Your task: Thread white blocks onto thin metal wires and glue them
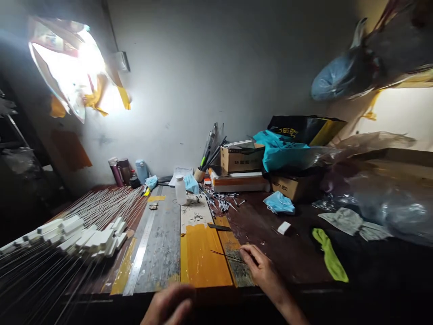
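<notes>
My right hand (260,265) is over the front edge of the workbench, its thumb and fingers pinched on thin dark wires (227,256). The wires point left across an orange-taped board (203,259). My left hand (169,303) is low at the bench's front edge, smeared by motion, with its fingers curled in part; whether anything is in it cannot be made out. Just behind the wires lies a flat dark strip (219,227). Small dark bits (195,217) are scattered on the pale surface beyond the orange board.
White foam blocks (91,239) with many thin rods fill the left side. A steel ruler (141,253) lies beside them. Farther back are a white bottle (180,192), black-and-white small parts (223,205) and cardboard boxes (242,159). A green cloth (329,257) lies at right.
</notes>
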### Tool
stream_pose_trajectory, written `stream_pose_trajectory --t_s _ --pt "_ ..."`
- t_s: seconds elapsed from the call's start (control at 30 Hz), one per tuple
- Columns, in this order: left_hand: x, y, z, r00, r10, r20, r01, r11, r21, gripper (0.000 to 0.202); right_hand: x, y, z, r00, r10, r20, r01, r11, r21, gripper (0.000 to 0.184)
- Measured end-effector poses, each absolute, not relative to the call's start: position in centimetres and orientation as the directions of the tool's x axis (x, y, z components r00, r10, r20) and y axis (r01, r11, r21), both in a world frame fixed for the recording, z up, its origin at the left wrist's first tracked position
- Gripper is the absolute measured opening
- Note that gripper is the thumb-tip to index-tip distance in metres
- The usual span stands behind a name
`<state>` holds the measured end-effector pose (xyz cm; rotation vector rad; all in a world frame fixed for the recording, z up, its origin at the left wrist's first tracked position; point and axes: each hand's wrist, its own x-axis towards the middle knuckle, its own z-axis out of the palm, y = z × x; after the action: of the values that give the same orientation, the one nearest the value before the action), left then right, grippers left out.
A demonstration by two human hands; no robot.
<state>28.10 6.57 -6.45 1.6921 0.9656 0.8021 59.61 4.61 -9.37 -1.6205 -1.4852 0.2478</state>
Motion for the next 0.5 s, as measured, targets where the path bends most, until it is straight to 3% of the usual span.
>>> stream_pose_trajectory --t_s 0.1,0.17,0.23,0.33,0.5 --pt "30.5 10.9 -2.9 0.409 0.911 0.053 -0.117 -0.005 0.993 0.036 59.9 4.8 -10.4 0.409 0.809 0.423 0.659 0.059 -0.750 0.037" --pt "32.5 13.3 -1.0 0.270 0.963 0.021 -0.365 0.082 0.928 0.040 60.1 4.8 -10.8 0.459 0.774 0.436 0.653 0.039 -0.756 0.042" --pt "34.2 14.3 -0.3 0.194 0.981 -0.015 -0.482 0.108 0.870 0.045 60.2 4.8 -11.2 0.467 0.763 0.447 0.664 0.032 -0.747 0.042" --pt "35.5 13.9 -1.5 0.148 0.989 -0.001 -0.443 0.067 0.894 0.046 60.4 4.9 -11.7 0.445 0.736 0.510 0.738 0.022 -0.675 0.043" --pt "32.2 13.5 -5.4 0.010 0.994 0.110 -0.141 -0.108 0.984 0.049 60.8 5.2 -13.0 0.382 0.622 0.684 0.859 0.035 -0.511 0.052"
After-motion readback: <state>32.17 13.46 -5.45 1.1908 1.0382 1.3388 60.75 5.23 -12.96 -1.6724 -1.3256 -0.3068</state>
